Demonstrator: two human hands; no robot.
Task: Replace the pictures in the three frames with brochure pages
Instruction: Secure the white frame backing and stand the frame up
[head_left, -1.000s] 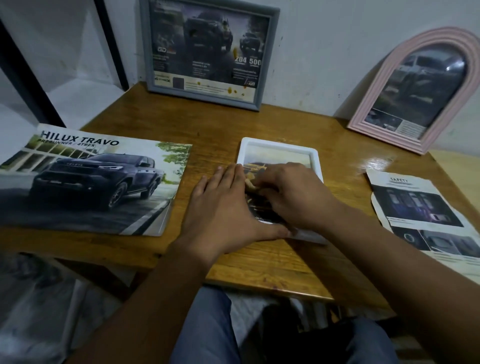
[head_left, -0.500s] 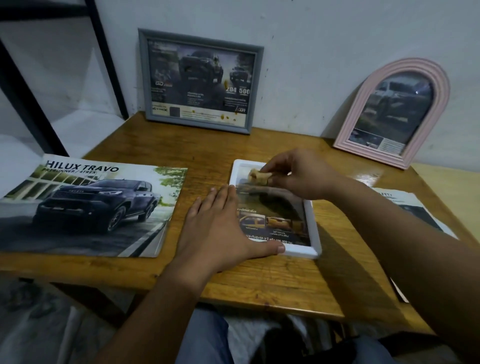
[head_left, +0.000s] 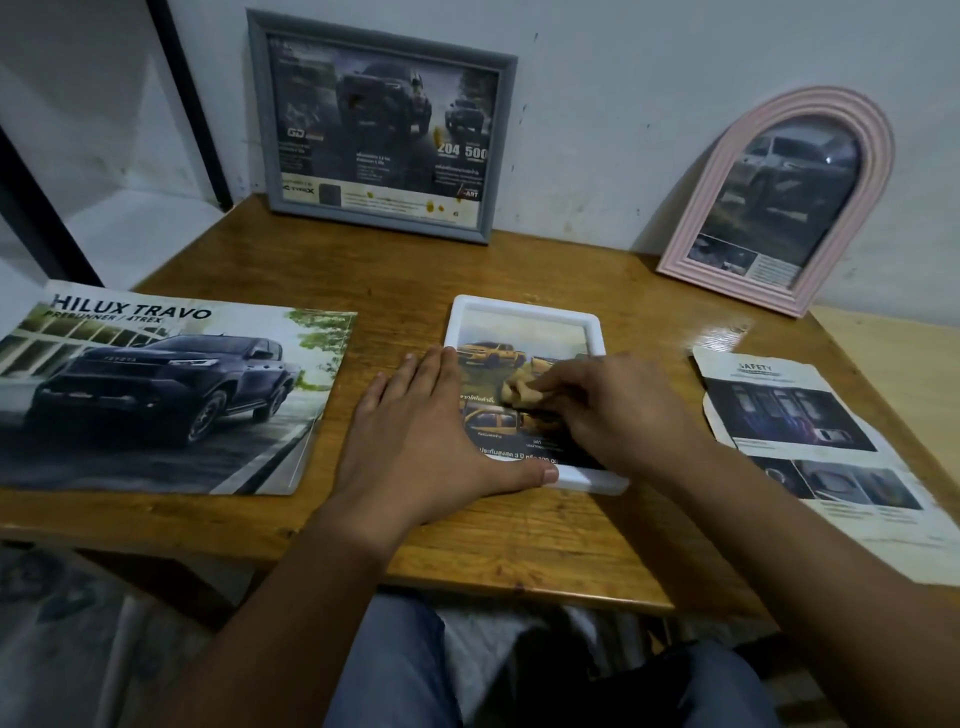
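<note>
A white frame (head_left: 524, 306) lies flat in the middle of the wooden table (head_left: 395, 270), with a brochure page of yellow trucks in it. My left hand (head_left: 426, 431) rests flat on the frame's left edge, thumb along its near rim. My right hand (head_left: 613, 410) pinches a small tan crumpled wad (head_left: 522, 392) against the page. A grey frame (head_left: 382, 122) and a pink arched frame (head_left: 784, 202) lean on the wall, each showing a truck page.
The Hilux Travo brochure (head_left: 156, 389) lies at the table's left. A loose torn safety page (head_left: 810, 441) lies at the right, reaching past the near edge. Black shelf posts (head_left: 187, 98) stand at the back left. My knees are below the table's front edge.
My right hand, holding the wad, moved from the frame's top edge down toward the middle of the page. My left hand stayed in place on the frame.
</note>
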